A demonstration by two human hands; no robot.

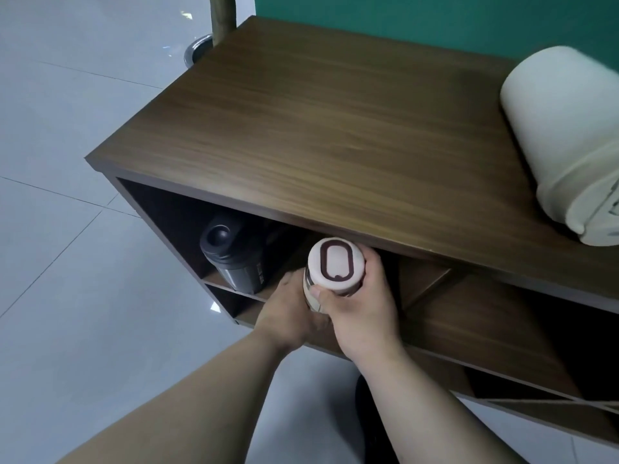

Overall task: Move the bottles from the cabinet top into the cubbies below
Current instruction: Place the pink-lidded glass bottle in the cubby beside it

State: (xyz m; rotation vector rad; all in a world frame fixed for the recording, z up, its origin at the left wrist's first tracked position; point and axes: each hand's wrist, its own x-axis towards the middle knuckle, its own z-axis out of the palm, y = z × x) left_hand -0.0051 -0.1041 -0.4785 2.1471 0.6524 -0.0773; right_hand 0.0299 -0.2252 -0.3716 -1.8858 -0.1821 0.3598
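both hands are sharing the grip on a cream bottle (335, 267) with a dark oval ring on its lid: the right hand (360, 304) is wrapping around its right side, thumb pressing the front just under the lid, while the left hand (290, 313) is cupping the lower body from the left. the bottle is standing upright at the mouth of the upper-left cubby (174, 216), its lid sitting just below the front edge of the cabinet top (321, 128); whether its base is resting on the shelf is hidden by the hands. a black bottle (231, 254) with a domed cap is already standing inside that same cubby, just left of the cream one and apart from it. to the right, a vertical divider (425, 283) is separating the next cubby. on the wooden surface, at its far right edge, a large cream-coloured bottle (562, 142) is lying on its side, well apart from the hands. pale floor tiles (67, 262) are showing on the left.
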